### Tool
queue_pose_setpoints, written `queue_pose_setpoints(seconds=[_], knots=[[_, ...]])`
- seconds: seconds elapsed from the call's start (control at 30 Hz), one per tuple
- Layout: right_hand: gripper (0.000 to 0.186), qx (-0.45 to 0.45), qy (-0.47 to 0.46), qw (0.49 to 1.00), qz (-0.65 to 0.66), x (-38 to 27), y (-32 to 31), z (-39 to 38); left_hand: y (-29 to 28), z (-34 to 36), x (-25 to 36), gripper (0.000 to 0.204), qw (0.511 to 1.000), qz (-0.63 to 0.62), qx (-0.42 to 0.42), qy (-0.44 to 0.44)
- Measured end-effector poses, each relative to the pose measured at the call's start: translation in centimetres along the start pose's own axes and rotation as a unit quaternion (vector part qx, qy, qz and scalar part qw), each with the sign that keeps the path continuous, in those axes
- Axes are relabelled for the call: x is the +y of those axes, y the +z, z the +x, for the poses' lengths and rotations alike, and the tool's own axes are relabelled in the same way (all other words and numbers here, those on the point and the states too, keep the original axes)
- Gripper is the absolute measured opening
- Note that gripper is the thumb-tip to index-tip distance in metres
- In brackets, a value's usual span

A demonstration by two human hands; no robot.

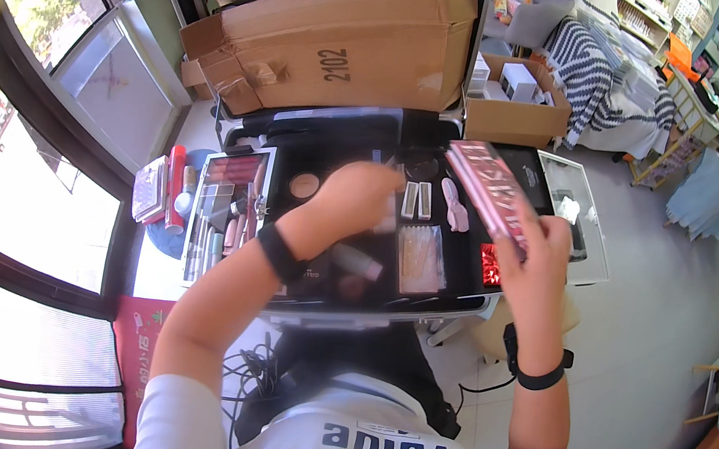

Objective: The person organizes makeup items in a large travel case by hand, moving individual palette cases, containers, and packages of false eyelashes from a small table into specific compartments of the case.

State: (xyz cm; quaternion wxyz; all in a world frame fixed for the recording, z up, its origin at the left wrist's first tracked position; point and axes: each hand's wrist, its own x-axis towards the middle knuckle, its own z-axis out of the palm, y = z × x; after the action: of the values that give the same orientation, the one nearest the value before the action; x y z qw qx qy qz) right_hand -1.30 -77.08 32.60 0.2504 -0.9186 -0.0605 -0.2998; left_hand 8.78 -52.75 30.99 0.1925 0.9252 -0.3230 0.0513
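Observation:
My right hand (pixel 538 260) is closed on the lower end of a flat, pink-and-red printed box (pixel 490 187), tilted above the right part of an open black makeup case (pixel 451 301). Over the middle of the case is my left hand (pixel 352 197), its fingers curled and blurred; whatever they hold is hidden. Beside it lie two small white rectangular pieces (pixel 417 200) and a pale pink, handled item (pixel 454 206). Closer to me are a clear packet of thin sticks (pixel 422 258) and a blurred pale tube (pixel 356 262). A round beige compact (pixel 304 185) sits left of my left hand.
A clear-lidded side tray (pixel 229 213) holds tubes and cosmetics at left; another clear lid (pixel 591 238) extends right. Red shiny pieces (pixel 490 265) lie by my right hand. Behind stand a large cardboard sheet (pixel 340 52) and an open carton (pixel 517 118). Cables (pixel 253 372) hang below.

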Motion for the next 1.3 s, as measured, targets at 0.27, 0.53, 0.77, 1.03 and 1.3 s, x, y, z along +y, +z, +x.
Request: queue_pose_setpoints(seconds=[0.27, 0.53, 0.77, 1.03, 1.3], knots=[[0.041, -0.076, -0.052, 0.995, 0.042, -7.2, 7.4, -3.2, 2.6, -7.6, -2.9, 0.033, 0.951, -0.233, -0.048, -0.198], [0.055, -0.150, -0.054, 0.984, 0.075, -11.2, 10.4, -7.6, 4.3, -8.6, -1.8, 0.037, 0.739, -0.594, 0.040, -0.316], [0.041, -0.132, -0.094, 0.985, 0.058, -6.2, 7.5, -8.2, 5.0, -8.8, -3.4, 0.043, 0.859, -0.472, 0.024, -0.195], [0.028, -0.087, -0.036, 0.995, 0.031, -1.3, 4.0, -6.3, 12.4, -7.6, -2.3, 0.030, 0.909, -0.284, -0.076, -0.296], [0.025, -0.132, -0.021, 0.990, 0.032, 0.2, 4.0, -6.3, 14.5, -5.8, -1.1, 0.029, 0.713, -0.557, 0.080, -0.418]])
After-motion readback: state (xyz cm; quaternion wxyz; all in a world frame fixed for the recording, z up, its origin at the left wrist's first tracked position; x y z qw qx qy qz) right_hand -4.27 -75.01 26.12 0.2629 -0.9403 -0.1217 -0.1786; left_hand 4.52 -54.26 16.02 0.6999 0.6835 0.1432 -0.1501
